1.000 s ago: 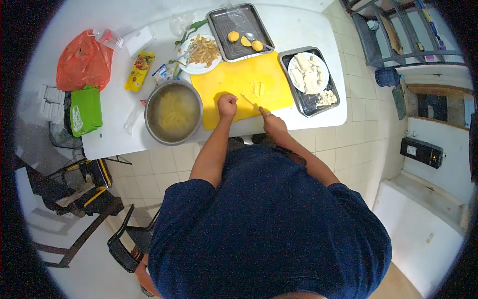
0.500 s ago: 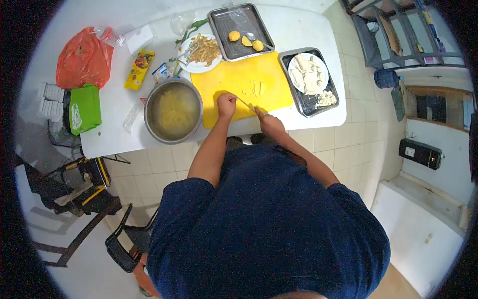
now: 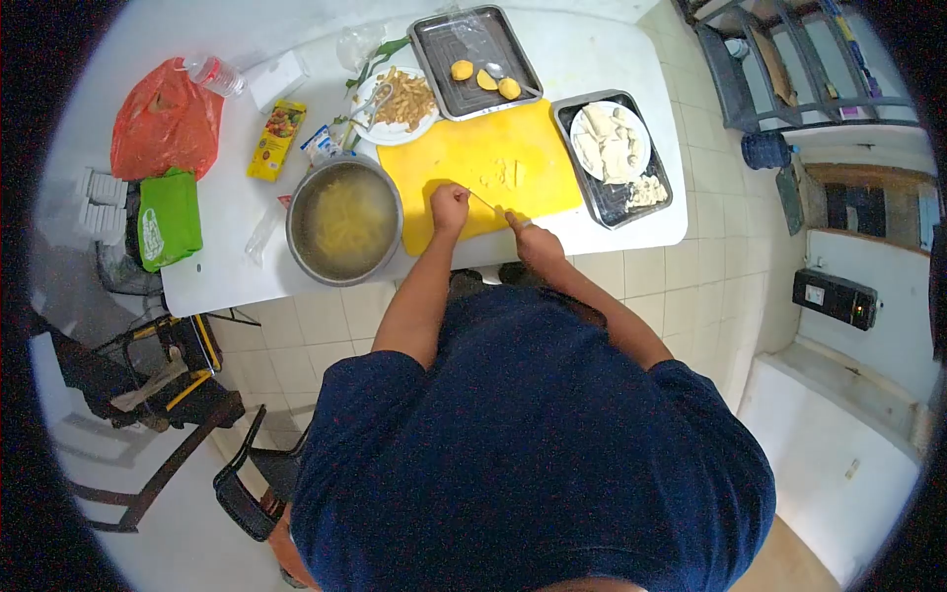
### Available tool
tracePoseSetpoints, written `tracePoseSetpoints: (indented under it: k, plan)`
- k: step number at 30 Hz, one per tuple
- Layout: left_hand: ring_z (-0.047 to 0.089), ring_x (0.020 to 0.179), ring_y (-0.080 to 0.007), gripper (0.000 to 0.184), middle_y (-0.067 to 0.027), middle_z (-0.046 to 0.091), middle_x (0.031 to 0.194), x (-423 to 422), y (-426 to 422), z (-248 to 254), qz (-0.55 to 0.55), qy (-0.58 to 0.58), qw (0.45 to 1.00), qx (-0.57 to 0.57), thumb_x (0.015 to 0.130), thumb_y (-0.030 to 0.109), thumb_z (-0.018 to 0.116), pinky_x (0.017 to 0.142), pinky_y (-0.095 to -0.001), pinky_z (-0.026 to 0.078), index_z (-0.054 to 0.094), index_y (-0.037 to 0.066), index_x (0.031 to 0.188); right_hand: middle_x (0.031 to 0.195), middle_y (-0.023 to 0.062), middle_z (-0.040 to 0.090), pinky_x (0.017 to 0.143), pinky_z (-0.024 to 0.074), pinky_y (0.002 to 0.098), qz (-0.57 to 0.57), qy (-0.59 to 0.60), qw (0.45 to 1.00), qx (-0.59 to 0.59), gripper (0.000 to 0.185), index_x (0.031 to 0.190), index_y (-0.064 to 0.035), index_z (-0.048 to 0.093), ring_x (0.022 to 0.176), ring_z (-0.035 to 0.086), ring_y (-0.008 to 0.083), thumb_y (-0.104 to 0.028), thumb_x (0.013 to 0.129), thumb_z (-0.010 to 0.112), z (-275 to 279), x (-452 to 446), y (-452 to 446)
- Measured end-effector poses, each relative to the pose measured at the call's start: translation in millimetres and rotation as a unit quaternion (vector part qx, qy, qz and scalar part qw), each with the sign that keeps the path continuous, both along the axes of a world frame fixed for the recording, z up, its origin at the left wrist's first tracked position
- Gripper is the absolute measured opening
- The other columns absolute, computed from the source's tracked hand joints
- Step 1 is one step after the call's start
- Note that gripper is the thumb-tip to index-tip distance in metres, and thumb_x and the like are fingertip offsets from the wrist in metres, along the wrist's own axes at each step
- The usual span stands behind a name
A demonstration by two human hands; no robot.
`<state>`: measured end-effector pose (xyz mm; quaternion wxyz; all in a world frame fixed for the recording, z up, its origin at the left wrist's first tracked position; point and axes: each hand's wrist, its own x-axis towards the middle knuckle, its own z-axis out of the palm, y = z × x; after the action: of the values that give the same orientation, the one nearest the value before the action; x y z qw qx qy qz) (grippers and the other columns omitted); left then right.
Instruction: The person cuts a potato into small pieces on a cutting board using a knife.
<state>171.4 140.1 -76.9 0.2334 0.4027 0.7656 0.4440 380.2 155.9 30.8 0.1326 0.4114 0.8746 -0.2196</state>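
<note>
My right hand point(image 3: 538, 245) is wrapped round the handle of a knife point(image 3: 485, 203), whose blade slants up and left over the yellow cutting board point(image 3: 424, 158). At the blade's far end my left hand point(image 3: 451, 209) is closed, fingers pinched together. Whether it grips the blade tip or some small piece is hidden. Just beyond the knife, small pale-yellow cut pieces point(image 3: 510, 175) lie on the board. To the left of my left hand stands a large metal pot point(image 3: 296, 242) holding yellowish strips in cloudy liquid.
A black tray point(image 3: 473, 74) with yellow peeled pieces and a spoon lies behind the board. Right of it, another tray point(image 3: 602, 209) bears a plate of pale food point(image 3: 610, 148). A plate of brownish strips point(image 3: 402, 101), a yellow box point(image 3: 276, 140) and bags stand left.
Both hands stay in nearly the same place with the knife between them. The cut pieces on the board look slightly rearranged, with more small bits to the left.
</note>
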Motion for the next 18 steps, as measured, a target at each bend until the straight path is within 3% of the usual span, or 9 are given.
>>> tracePoseSetpoints:
  k: [5,8,11,14,18]
  plan:
    - [0.066,0.065,-0.0220,0.004,-0.0124,0.066,0.070,-4.1,0.2,4.0,-0.021,0.017,1.000,0.012,0.073,0.005,0.066,0.064,-0.0322,0.053,0.068,0.003,0.072,0.078,0.0217,0.064,0.058,0.0507,0.0479,-0.046,-0.011,0.999,-0.008,0.055,0.142,-0.0180,0.033,0.066,0.064,0.0368,-0.012,0.088,0.040,-5.0,5.5,8.5]
    - [0.066,0.065,-0.0221,0.004,-0.0130,0.067,0.071,0.2,0.3,2.8,0.012,0.004,1.000,0.002,0.072,0.007,0.068,0.064,-0.0322,0.053,0.068,0.003,0.072,0.088,0.0220,0.065,0.066,0.0530,0.0483,-0.059,-0.054,0.996,-0.044,0.060,0.143,-0.0207,0.031,0.076,0.065,0.0378,-0.010,0.085,0.043,5.2,2.3,8.9]
    - [0.064,0.064,-0.0295,0.004,-0.0165,0.065,0.069,3.9,1.4,18.3,0.017,-0.022,0.999,-0.015,0.072,0.003,0.065,0.062,-0.0354,0.051,0.068,0.002,0.072,0.091,0.0205,0.065,0.067,0.0528,0.0484,-0.076,-0.047,0.995,-0.055,0.060,0.143,-0.0211,0.032,0.077,0.065,0.0367,-0.010,0.085,0.044,3.4,2.7,9.0]
    - [0.064,0.064,-0.0301,0.004,-0.0163,0.064,0.068,14.3,4.5,20.6,0.021,0.027,0.999,0.016,0.071,0.002,0.064,0.062,-0.0353,0.051,0.068,0.002,0.073,0.091,0.0198,0.065,0.067,0.0526,0.0486,-0.090,-0.066,0.991,-0.077,0.059,0.143,-0.0216,0.032,0.078,0.065,0.0359,-0.011,0.086,0.043,12.9,9.0,12.2]
    - [0.062,0.064,-0.0332,0.006,-0.0166,0.063,0.068,31.3,25.8,15.0,-0.002,0.065,0.997,0.050,0.071,-0.001,0.061,0.061,-0.0361,0.050,0.066,0.001,0.071,0.087,0.0213,0.065,0.066,0.0515,0.0493,-0.130,0.017,0.990,-0.046,0.054,0.141,-0.0214,0.035,0.075,0.064,0.0380,-0.015,0.089,0.043,10.6,38.3,10.9]
